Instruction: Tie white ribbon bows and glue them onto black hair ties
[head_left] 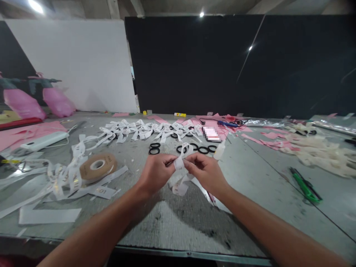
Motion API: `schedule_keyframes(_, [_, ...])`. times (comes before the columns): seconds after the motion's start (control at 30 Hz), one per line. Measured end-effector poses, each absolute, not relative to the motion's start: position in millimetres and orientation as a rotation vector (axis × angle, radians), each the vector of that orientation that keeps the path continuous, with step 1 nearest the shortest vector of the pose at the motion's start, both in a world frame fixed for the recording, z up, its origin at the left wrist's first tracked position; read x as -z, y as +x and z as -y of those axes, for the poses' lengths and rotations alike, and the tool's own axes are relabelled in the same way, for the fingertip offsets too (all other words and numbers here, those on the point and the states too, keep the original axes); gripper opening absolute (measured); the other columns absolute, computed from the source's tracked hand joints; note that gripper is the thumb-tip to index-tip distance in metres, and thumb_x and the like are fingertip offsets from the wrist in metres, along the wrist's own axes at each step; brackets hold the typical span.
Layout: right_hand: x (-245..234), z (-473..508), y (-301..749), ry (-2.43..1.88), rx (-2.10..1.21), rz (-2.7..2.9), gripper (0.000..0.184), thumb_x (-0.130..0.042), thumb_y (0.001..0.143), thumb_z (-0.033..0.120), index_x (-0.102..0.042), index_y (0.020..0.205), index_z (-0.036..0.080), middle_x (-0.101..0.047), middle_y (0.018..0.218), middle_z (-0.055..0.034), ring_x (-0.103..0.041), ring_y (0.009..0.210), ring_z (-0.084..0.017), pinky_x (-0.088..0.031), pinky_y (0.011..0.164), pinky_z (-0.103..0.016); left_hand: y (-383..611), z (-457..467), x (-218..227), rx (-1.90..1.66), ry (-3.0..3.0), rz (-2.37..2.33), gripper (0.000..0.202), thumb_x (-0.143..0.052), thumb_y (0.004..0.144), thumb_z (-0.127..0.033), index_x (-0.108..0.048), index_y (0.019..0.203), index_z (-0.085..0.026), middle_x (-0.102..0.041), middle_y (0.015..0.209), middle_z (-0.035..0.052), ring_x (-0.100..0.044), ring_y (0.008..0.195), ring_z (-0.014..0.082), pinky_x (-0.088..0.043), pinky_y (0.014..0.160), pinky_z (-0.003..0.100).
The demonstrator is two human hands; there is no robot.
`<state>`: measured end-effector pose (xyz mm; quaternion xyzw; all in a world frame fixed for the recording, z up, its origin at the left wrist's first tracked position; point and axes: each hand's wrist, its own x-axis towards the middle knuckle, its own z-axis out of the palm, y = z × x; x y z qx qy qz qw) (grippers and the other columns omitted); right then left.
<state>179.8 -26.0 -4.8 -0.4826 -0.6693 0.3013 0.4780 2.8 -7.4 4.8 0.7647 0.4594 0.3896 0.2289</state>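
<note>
My left hand (156, 171) and my right hand (206, 171) meet above the grey table (178, 222), both pinched on a piece of white ribbon (181, 177) folded into loops. The ribbon's tails hang down between my wrists. Just beyond my fingers lie several black rings (194, 148). A row of finished white ribbon bows (150, 129) stretches across the table further back. A brown ribbon spool (98, 167) with loose white ribbon strips (63, 181) lies to the left of my left hand.
Green-handled scissors (305, 185) lie at the right. Pink paper scraps (219, 128) and a blue tool (227, 124) sit at the back, cream fabric pieces (319, 152) at the far right. A white device (44, 141) and pink sheets are at the left. A small white bottle (219, 150) stands near my right hand.
</note>
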Motion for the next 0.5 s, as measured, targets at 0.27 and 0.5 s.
schedule_keyframes(0.27, [5.0,30.9,174.0,-1.05,-0.57,1.844,0.017,-0.068,0.082,0.035,-0.067,0.091,0.021,-0.066,0.091,-0.0049,-0.06,0.086,-0.02,-0.046,0.077,-0.033,6.3,10.1,-4.2,-1.031,2.227,-1.351,0.013,-0.058,0.077,-0.015,-0.07,0.072,-0.015,-0.059,0.061,-0.0006,-0.05,0.058,0.0106,-0.032,0.057,0.022])
schedule_keyframes(0.5, [3.3,26.2,178.7,-1.09,-0.673,1.771,0.016,-0.062,0.087,0.033,-0.072,0.086,0.021,-0.066,0.088,-0.0048,-0.061,0.084,-0.019,-0.045,0.076,-0.033,6.0,8.2,-1.1,-1.057,2.214,-1.257,0.019,-0.057,0.084,-0.023,-0.072,0.075,-0.015,-0.062,0.062,0.0007,-0.05,0.059,0.0109,-0.034,0.056,0.022])
